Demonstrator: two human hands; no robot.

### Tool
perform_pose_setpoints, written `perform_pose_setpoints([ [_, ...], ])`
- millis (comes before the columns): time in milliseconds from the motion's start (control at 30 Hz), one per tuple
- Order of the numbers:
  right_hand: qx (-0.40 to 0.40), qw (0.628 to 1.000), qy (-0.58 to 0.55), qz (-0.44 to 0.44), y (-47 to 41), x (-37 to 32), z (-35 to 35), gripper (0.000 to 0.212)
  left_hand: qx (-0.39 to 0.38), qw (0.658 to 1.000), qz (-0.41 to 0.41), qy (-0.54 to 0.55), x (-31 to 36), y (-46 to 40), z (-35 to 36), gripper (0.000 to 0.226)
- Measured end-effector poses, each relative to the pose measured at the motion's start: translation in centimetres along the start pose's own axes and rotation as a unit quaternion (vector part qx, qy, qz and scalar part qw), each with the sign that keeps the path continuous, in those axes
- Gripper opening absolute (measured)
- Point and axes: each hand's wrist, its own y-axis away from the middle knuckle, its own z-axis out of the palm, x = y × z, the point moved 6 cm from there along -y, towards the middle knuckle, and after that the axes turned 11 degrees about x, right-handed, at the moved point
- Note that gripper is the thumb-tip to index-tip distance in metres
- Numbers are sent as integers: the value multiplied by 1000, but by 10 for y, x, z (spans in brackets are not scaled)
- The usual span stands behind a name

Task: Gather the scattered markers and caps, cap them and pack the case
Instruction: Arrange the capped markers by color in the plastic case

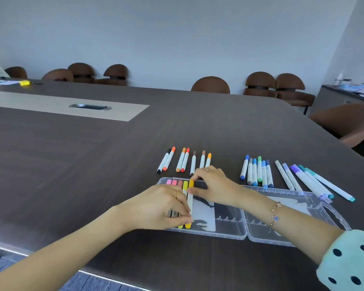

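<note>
Brown chairs (210, 85) line the far side of the dark wood table (93, 154) across the upper part of the frame, and a metal cable hatch (90, 106) sits in a pale strip at upper left. A small yellow object (25, 82) lies at the far upper left.

Right of centre, three loose groups of capped markers lie on the table, long axes running roughly away from the viewer: warm-coloured markers (184, 159) above the case, blue and green markers (255, 171) to their right, and purple and teal markers (311, 181) fanned diagonally toward the right edge.

The clear plastic marker case (229, 227) lies opened flat just below these groups, its lid half extending to the right. In its left end, a row of markers sits side by side, showing pink, red, yellow and orange caps pointing away.

The orange-yellow marker (190, 198) is the rightmost of that row, lying lengthwise in the case. The left hand (162, 206) pinches its near end, covering the lower parts of the neighbouring markers. The right hand (212, 185) pinches its far end by the cap.
</note>
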Motion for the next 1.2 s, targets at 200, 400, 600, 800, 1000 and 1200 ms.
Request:
perform_pose_setpoints([
  [200, 27, 983, 131, -125, 6, -7, -4, 48, 1, 1000, -15, 14, -3, -2, 1, 25],
  [400, 12, 995, 31, -99, 0, 1, -13, 47, 7, 992, -105, 66, -22, -7, 1, 21],
  [600, 70, 996, -16, 61, -44, 86, -42, 21, 78, 987, -142, 7, -62, -52, -13, 17],
  [800, 13, 986, -38, 160, -72, 130, -20, 35, -3, 993, -110, -44, -82, -105, 25, 27],
  [1000, 9, 991, -41, 125, -86, 125, -5, 26, -64, 990, -87, -87, -91, -117, 43, 34],
  [1200, 46, 984, -81, 153, -83, 117, -9, 24, -21, 996, -48, -72, -78, -109, 33, 32],
])
